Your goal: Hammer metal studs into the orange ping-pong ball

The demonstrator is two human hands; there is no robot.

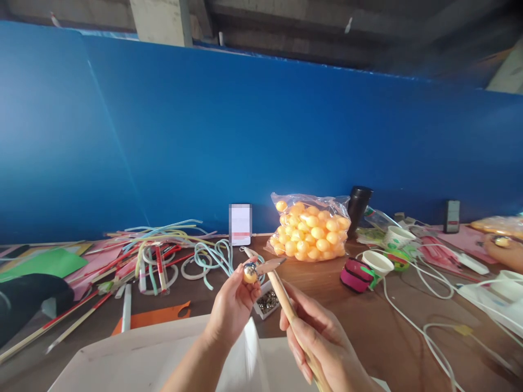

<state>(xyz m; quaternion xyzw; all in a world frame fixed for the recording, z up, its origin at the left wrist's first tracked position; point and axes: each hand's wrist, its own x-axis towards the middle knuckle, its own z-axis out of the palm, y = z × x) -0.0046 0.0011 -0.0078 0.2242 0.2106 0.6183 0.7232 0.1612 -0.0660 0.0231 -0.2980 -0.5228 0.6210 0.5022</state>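
Observation:
My left hand [232, 302] is closed, its fingertips round a shiny silver-and-gold round piece [250, 273]. I cannot tell whether this piece is part of the hammer beside it. My right hand [312, 332] grips the light wooden handle of a hammer [288, 305], which slants up to the left. Its tapered head [270, 265] meets the round piece between my two hands. Below them a small white box [267, 305] holds many small metallic bits, partly hidden by my hands. Behind stands a clear bag of orange balls [312, 234].
Tangled tubes and sticks [159, 261] cover the left, near an orange sheet [157, 316]. A phone [241, 224] leans on the blue wall. On the right are a black bottle [358, 209], a pink pouch [354, 275], a paper cup [378, 263], white cables and another person's hand [504, 250].

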